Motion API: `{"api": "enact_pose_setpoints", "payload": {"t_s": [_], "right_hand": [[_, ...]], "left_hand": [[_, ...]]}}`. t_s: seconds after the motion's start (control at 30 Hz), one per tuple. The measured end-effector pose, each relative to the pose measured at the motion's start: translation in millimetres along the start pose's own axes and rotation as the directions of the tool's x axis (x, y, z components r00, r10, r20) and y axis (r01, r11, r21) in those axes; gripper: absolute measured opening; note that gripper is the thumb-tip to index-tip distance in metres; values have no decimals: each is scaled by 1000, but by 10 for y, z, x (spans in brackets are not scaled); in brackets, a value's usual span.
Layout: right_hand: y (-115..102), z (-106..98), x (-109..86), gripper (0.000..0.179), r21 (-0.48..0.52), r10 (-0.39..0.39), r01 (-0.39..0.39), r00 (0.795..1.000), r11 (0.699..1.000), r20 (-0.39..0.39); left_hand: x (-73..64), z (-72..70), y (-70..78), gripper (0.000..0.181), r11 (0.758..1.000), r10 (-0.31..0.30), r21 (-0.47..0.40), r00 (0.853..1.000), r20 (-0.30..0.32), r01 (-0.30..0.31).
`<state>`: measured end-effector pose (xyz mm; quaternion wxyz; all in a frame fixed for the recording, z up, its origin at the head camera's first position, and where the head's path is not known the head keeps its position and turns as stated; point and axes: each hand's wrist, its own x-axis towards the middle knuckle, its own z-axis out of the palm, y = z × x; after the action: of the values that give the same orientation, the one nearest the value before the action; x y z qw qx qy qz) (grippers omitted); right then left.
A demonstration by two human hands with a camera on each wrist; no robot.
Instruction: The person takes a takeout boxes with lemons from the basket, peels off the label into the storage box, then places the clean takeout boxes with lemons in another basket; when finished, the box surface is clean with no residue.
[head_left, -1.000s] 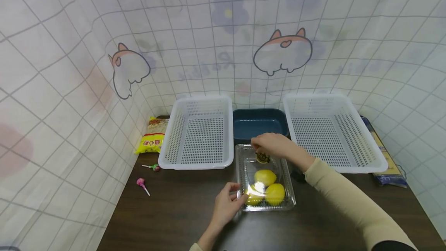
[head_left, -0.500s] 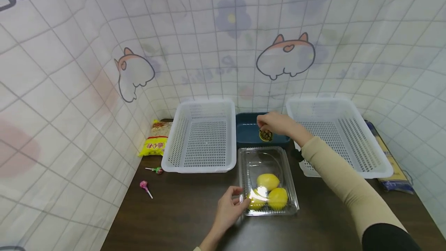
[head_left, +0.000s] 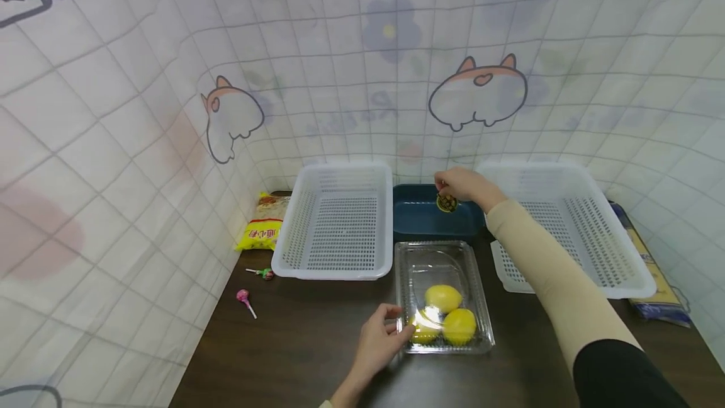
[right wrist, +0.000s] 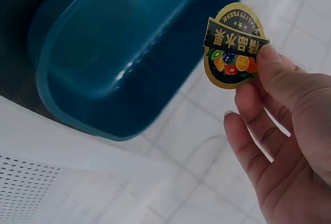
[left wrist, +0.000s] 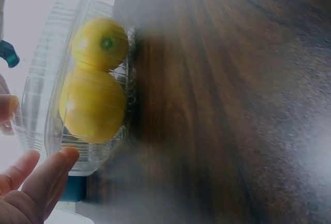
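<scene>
Between thumb and fingers, my right hand (head_left: 461, 184) pinches a black-and-gold fruit sticker (right wrist: 232, 45) by its edge. It shows printed fruit and the words "Quality Fresh". Hand and sticker are over the dark teal basin (head_left: 410, 222) at the back. In front of that basin lies a clear plastic clamshell box (head_left: 416, 263), its lid down, with three yellow lemons (head_left: 443, 298) inside. My left hand (head_left: 378, 340) rests at the box's near left side, fingers loosely bent and fingertips touching its edge. In the left wrist view, two of the lemons (left wrist: 95, 105) show through the plastic wall.
White perforated baskets stand left (head_left: 342, 232) and right (head_left: 566, 232) of the basin. A yellow snack bag (head_left: 263, 225) leans near the left basket, and two lollipops (head_left: 243, 296) lie before it. At far right, a blue-and-tan packet (head_left: 657, 304) sits partly under the right basket.
My right hand has moved away from the box lid, back over the teal basin, carrying the sticker off the lid. The left hand stays at the box's side.
</scene>
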<state>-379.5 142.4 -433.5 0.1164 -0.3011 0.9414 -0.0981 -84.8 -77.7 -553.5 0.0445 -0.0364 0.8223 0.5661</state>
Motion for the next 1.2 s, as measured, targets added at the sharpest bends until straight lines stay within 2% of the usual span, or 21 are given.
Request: {"api": "enact_pose_setpoints", "payload": {"t_s": [0.1,0.33,0.53,0.63,0.8,1.0,1.1,1.2], "right_hand": [[95,44,80,9,5,11,-11,1000,1000,7],[254,313,205,11,-11,63,-62,994,998,92],[275,431,265,14,-30,122,-119,988,992,99],[261,457,286,14,-54,128,-123,987,991,97],[208,477,268,12,-49,147,-142,983,989,113],[200,507,253,41,-24,199,-198,968,980,149],[223,520,237,47,-38,205,-202,965,979,165],[245,530,213,31,-84,202,-190,964,978,171]], "left_hand": [[3,-2,17,41,1000,-3,-12,1000,-1,3],[-37,-6,12,38,1000,25,12,1000,-9,-25],[-43,-6,6,39,1000,20,9,1000,-13,-20],[-44,-14,10,39,1000,10,5,1000,-13,-10],[-54,-26,23,38,999,32,29,999,-10,-31],[-37,-21,37,37,999,32,10,999,-1,-32],[-26,-11,37,37,1000,25,-1,1000,6,-25],[-20,-8,37,37,1000,24,2,1000,10,-24]]}}
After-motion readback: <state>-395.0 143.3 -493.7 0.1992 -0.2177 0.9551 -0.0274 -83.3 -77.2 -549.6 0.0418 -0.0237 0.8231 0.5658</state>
